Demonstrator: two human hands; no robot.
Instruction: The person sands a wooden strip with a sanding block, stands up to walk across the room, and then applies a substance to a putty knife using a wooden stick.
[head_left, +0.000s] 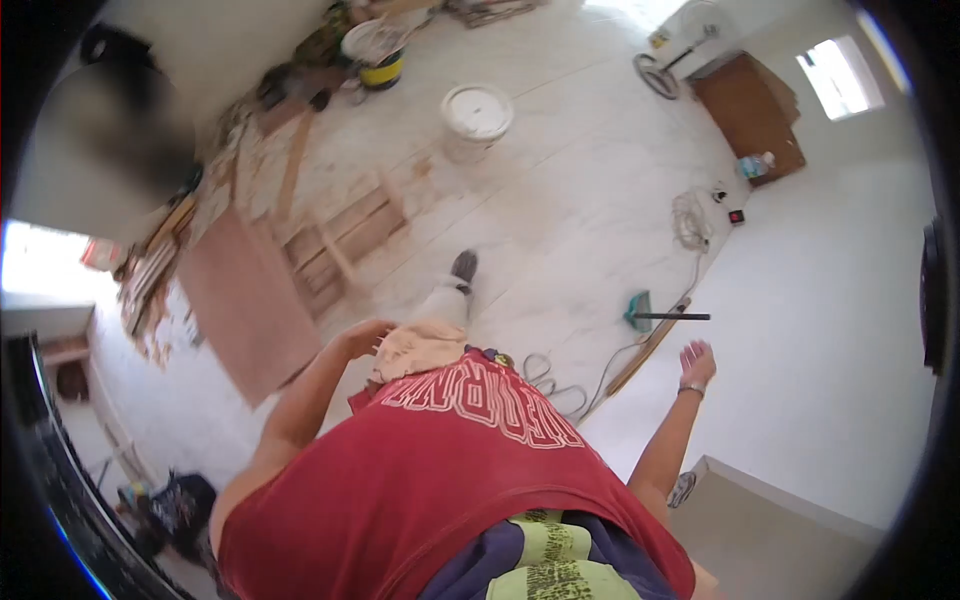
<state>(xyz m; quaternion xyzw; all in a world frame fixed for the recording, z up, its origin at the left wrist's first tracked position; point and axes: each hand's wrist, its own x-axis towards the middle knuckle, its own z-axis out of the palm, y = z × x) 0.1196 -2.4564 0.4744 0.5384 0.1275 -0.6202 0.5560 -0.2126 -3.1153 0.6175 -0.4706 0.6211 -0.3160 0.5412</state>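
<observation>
My left hand point(370, 335) is beside a bunched beige cloth point(425, 350) at my waist and seems to touch it. Its fingers are partly hidden and blurred, so a grip cannot be made out. My right hand point(697, 363) is held out to the right with its fingers extended and nothing in it. Just above that hand lies a green tool with a black handle point(680, 316), apart from the fingers. A dark shoe point(464, 265) shows on the floor below the cloth.
A wooden panel point(250, 305) and a wooden frame point(345, 240) lie left of my legs. A white-lidded bucket point(477, 113) stands ahead. Coiled cable point(690, 222), a wood strip point(645, 350) and a brown board point(745, 110) are along the right wall. Scrap wood point(155, 275) is piled left.
</observation>
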